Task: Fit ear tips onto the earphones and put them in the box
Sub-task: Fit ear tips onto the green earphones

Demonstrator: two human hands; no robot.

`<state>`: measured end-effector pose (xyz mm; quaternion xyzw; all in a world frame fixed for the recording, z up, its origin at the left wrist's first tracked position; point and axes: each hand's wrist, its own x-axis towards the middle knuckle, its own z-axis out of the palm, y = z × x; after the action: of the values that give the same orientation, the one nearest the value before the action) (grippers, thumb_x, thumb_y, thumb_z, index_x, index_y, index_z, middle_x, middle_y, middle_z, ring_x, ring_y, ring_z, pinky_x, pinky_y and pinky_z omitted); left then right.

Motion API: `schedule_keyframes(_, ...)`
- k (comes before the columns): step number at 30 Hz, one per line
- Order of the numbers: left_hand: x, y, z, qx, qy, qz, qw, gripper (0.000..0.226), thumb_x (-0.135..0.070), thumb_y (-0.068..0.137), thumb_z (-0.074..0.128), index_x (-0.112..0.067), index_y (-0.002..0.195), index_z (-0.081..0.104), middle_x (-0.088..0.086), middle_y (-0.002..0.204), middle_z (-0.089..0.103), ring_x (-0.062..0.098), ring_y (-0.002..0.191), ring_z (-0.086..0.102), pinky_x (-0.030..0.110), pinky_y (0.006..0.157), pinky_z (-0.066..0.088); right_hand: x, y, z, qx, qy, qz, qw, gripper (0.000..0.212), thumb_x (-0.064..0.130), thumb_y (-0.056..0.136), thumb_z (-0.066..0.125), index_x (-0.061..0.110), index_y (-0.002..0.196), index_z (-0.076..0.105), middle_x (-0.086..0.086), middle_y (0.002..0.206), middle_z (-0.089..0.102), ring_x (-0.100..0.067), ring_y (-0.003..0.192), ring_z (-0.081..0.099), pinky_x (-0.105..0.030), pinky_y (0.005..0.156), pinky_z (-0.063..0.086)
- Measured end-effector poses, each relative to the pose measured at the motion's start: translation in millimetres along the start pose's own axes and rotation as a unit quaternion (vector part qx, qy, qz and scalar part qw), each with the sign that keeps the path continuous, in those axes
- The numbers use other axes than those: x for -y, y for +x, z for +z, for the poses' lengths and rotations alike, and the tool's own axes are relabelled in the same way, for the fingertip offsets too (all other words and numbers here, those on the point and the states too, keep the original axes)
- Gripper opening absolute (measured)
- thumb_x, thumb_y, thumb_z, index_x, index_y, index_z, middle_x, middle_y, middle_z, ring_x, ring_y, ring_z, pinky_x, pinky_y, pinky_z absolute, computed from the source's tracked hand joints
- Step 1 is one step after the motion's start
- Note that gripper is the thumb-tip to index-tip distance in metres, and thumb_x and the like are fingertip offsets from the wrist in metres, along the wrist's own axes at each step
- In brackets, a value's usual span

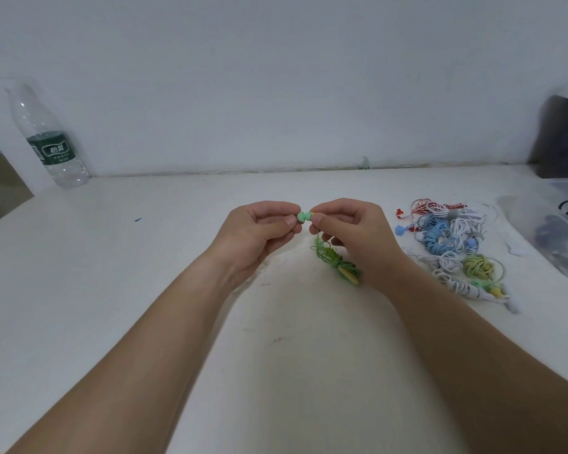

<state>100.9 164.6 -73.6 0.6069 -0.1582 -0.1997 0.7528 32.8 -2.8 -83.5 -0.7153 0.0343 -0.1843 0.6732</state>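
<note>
Green silicone, a small ear tip (299, 217), is pinched between thumb and forefinger of the left hand (259, 234), raised over the middle of the white desk (145, 273); the right hand (351, 237) has its fingers closed on the green earphone (308, 217), bud touching the tip; its coiled cable (336, 262) trails below that hand. To the right lies a pile of earphones (446, 237) — red, blue, white, yellow-green; beyond it, at the edge, a clear plastic box (558, 237); a water bottle (46, 139) stands far left.
</note>
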Motion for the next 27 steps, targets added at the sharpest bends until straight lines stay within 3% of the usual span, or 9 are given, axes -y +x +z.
schedule_keyframes(11, -4, -3, 1, 0.036, 0.008, -0.014, 0.999, 0.015, 0.005, 0.083, 0.066, -0.008, 0.091, 0.07, 0.006, 0.077, 0.075, 0.013, 0.072, 0.072, 0.019, 0.068, 0.056, 2, 3, -10, 0.079, 0.027, 0.047, 0.995, 0.011, 0.009, 0.09, 0.069, 0.016, 0.088, 0.078, -0.007, 0.078, 0.073, -0.016, 0.073, 0.06, -0.03, 0.07, 0.047)
schedule_keyframes(19, -3, -3, 0, 0.05, -0.005, -0.022, 0.999, 0.024, -0.004, 0.066, 0.072, -0.007, 0.09, 0.07, 0.007, 0.078, 0.075, 0.014, 0.071, 0.072, 0.019, 0.067, 0.057, 2, 3, -14, 0.1, 0.016, 0.038, 0.994, 0.008, 0.01, 0.089, 0.071, 0.014, 0.089, 0.078, -0.007, 0.077, 0.073, -0.018, 0.074, 0.059, -0.028, 0.069, 0.046)
schedule_keyframes(27, -3, -4, 0, 0.047, 0.023, -0.021, 0.998, 0.018, 0.008, 0.084, 0.065, -0.007, 0.092, 0.07, 0.007, 0.078, 0.075, 0.014, 0.072, 0.072, 0.019, 0.066, 0.056, 5, 3, -17, 0.097, -0.041, 0.009, 0.994, 0.007, 0.008, 0.089, 0.071, 0.011, 0.092, 0.076, -0.008, 0.077, 0.075, -0.016, 0.073, 0.063, -0.034, 0.075, 0.048)
